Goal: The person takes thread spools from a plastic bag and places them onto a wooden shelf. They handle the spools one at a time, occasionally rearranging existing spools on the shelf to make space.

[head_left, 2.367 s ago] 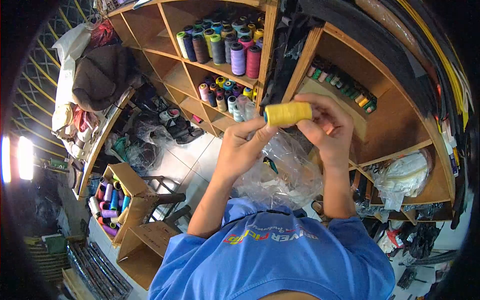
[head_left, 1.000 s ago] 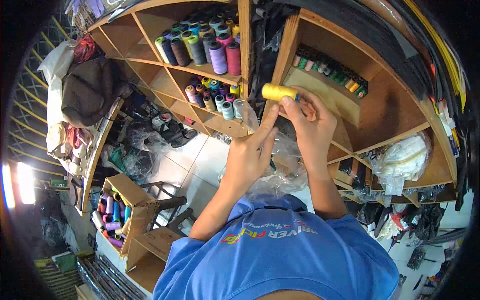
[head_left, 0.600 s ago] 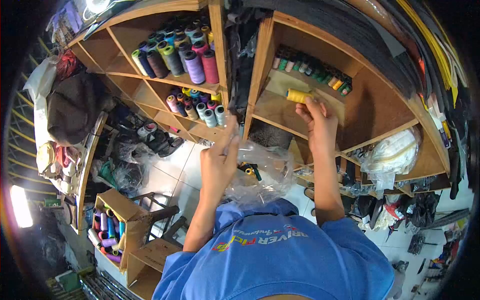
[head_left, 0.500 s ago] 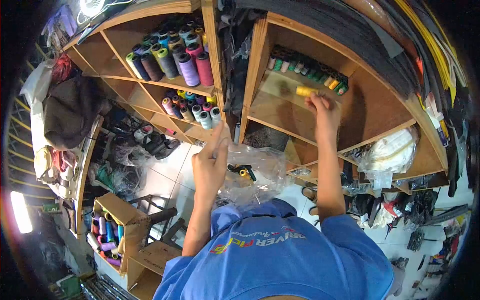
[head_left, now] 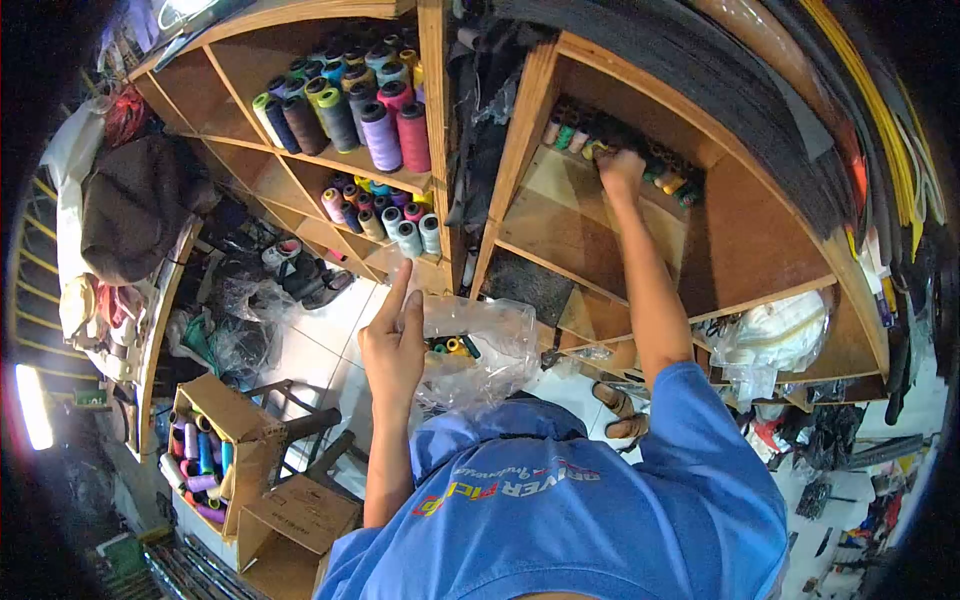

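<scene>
My right hand (head_left: 622, 173) reaches into the right-hand shelf compartment, its fingers closed at the row of small thread spools (head_left: 672, 180). A bit of yellow thread spool (head_left: 597, 150) shows beside the fingertips; the hand hides most of it. My left hand (head_left: 392, 350) is held up in front of my chest with the index finger extended and the thumb raised. Its other fingers are curled at the edge of a clear plastic bag (head_left: 490, 320). Inside the bag lie several small spools (head_left: 456, 345), yellow and dark green among them.
Large thread cones (head_left: 380, 137) fill an upper left shelf, with smaller cones (head_left: 408, 238) below. A wooden divider (head_left: 437, 120) separates the shelves. At lower left stands a cardboard box (head_left: 240, 425) of cones. Plastic-wrapped goods (head_left: 780, 330) sit at right, and sandals (head_left: 625, 410) on the floor.
My right hand has moved up and deeper into the compartment, carrying the yellow thread spool to the row. My left hand and the bag have shifted slightly left.
</scene>
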The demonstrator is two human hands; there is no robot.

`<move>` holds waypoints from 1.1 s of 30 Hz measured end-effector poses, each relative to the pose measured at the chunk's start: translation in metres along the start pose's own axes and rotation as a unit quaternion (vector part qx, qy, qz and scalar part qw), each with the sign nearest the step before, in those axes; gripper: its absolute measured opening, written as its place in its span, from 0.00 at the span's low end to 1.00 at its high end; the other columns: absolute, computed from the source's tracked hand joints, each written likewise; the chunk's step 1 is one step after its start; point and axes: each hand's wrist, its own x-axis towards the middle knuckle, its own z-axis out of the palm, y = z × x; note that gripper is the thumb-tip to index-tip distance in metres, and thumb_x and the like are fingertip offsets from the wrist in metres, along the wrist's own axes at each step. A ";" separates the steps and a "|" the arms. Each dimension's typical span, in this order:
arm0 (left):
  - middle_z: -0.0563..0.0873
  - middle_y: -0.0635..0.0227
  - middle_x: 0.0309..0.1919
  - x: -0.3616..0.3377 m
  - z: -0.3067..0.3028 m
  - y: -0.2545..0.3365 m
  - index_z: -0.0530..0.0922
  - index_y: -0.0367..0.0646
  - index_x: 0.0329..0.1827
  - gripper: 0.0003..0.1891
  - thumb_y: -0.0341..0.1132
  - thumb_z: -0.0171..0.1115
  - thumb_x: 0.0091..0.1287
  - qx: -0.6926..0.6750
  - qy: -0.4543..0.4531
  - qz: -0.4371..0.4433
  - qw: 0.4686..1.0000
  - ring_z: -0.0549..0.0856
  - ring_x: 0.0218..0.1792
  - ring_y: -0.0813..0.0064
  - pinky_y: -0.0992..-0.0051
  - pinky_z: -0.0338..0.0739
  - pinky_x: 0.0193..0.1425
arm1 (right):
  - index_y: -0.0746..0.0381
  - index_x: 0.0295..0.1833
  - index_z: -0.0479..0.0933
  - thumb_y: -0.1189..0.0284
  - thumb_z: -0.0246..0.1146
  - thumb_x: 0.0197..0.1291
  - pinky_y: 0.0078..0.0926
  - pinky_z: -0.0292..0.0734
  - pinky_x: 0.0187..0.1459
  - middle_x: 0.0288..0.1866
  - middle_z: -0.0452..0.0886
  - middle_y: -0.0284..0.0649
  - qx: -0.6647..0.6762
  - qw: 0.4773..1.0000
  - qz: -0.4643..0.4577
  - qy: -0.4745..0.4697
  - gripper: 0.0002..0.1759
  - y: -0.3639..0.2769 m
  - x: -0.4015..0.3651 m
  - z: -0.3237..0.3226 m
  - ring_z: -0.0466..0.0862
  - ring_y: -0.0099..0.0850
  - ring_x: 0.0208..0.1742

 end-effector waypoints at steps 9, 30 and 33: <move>0.62 0.78 0.12 -0.002 -0.001 -0.010 0.76 0.50 0.61 0.18 0.34 0.56 0.67 -0.005 0.027 -0.009 1.000 0.58 0.18 0.88 0.80 0.55 0.20 | 0.61 0.40 0.80 0.68 0.66 0.47 0.35 0.78 0.41 0.33 0.83 0.50 0.038 0.997 0.032 0.052 0.13 -0.017 -0.001 0.006 0.84 0.43 0.37; 0.71 0.75 0.19 0.002 -0.006 -0.012 0.75 0.48 0.62 0.19 0.34 0.55 0.67 -0.057 0.037 -0.051 0.996 0.65 0.23 0.87 0.81 0.64 0.27 | 0.67 0.45 0.77 0.80 0.55 0.59 0.31 0.80 0.43 0.45 0.80 0.48 0.724 0.598 0.284 -0.191 0.10 -0.030 -0.066 -0.028 0.82 0.36 0.45; 0.71 0.75 0.19 0.003 -0.008 -0.015 0.74 0.48 0.62 0.19 0.34 0.55 0.68 -0.059 0.013 -0.086 0.994 0.65 0.23 0.88 0.82 0.64 0.27 | 0.68 0.55 0.74 0.73 0.58 0.62 0.33 0.81 0.44 0.44 0.82 0.45 0.711 0.351 0.087 -0.604 0.17 -0.059 -0.128 -0.086 0.83 0.34 0.42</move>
